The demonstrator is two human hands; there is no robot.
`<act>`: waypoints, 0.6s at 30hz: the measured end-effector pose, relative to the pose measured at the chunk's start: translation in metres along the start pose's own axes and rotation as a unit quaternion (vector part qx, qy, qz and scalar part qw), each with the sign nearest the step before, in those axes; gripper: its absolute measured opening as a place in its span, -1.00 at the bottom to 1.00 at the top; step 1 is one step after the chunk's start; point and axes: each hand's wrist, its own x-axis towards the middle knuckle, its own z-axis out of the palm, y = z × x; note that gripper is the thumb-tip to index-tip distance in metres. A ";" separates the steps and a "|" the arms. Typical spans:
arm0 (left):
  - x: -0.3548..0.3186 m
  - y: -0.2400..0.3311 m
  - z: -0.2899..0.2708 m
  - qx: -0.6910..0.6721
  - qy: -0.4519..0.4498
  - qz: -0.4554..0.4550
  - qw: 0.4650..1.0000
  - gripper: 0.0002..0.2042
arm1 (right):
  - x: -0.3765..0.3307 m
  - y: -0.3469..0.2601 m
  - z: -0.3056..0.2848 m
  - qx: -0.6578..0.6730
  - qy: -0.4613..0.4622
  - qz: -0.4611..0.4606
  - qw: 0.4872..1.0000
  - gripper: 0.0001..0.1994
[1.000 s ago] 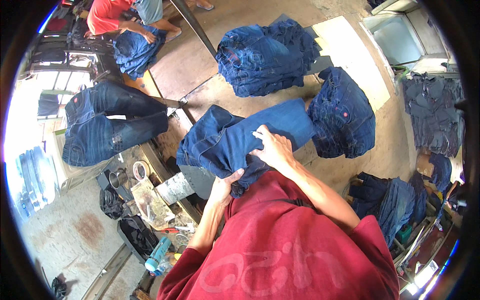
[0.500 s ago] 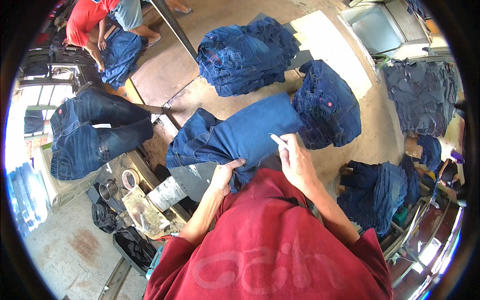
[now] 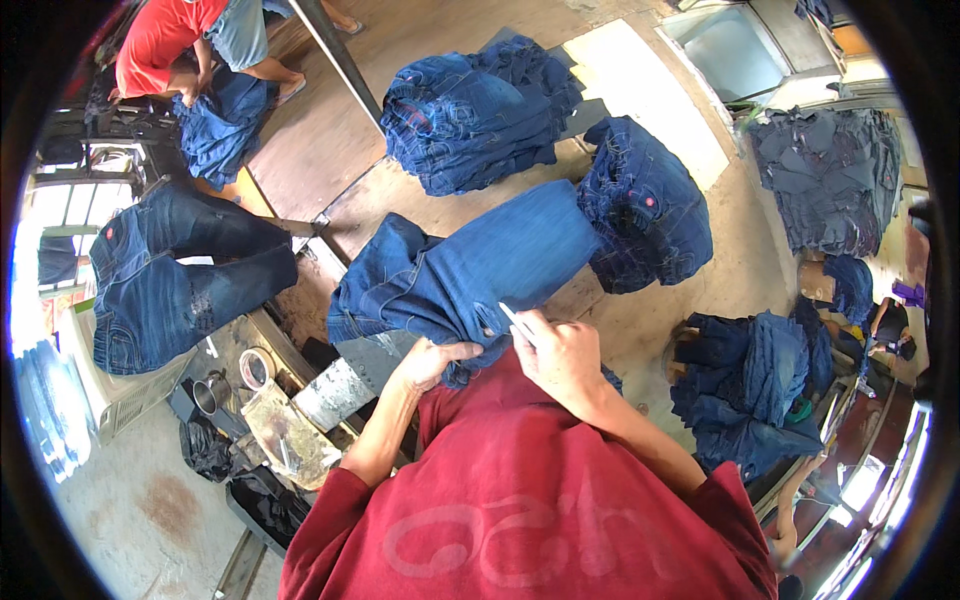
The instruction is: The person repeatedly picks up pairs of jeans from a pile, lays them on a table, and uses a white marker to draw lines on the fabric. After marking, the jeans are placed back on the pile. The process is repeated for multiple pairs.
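A pair of blue jeans (image 3: 515,245) lies in front of me, its leg stretched out toward the far right and its waist bunched at the left. My left hand (image 3: 428,364) pinches the near edge of the denim, thumb on top. In my right hand (image 3: 560,362) is a slim white pen-like tool (image 3: 516,322), its tip pointing at the fabric just right of my left thumb. A small pale spot or worn patch shows on the denim near that tip. Whether the tip touches the cloth, I cannot tell.
Folded jeans piles (image 3: 480,120) stand beyond and at the right (image 3: 645,205). Dark jeans (image 3: 185,270) drape at the left, near a cluttered bench with a tape roll (image 3: 257,368) and metal mug (image 3: 210,393). A person in red (image 3: 165,45) handles denim at far left.
My right hand has come down and left with the white tool, from above the leg to beside my left hand. The jeans' leg looks more rounded. Another person's arm appears at lower right.
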 end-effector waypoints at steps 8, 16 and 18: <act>-0.003 -0.006 -0.015 0.036 -0.033 -0.006 0.999 -0.59 | -0.014 -0.029 0.004 -0.051 0.027 0.008 0.998 -0.84; -0.002 -0.005 -0.016 0.050 -0.023 0.005 0.998 -0.53 | -0.021 -0.034 0.010 -0.096 -0.023 -0.022 0.995 -0.73; -0.003 -0.003 -0.016 0.031 -0.035 0.001 0.999 -0.51 | -0.023 -0.034 0.009 -0.004 -0.011 -0.090 0.996 -0.76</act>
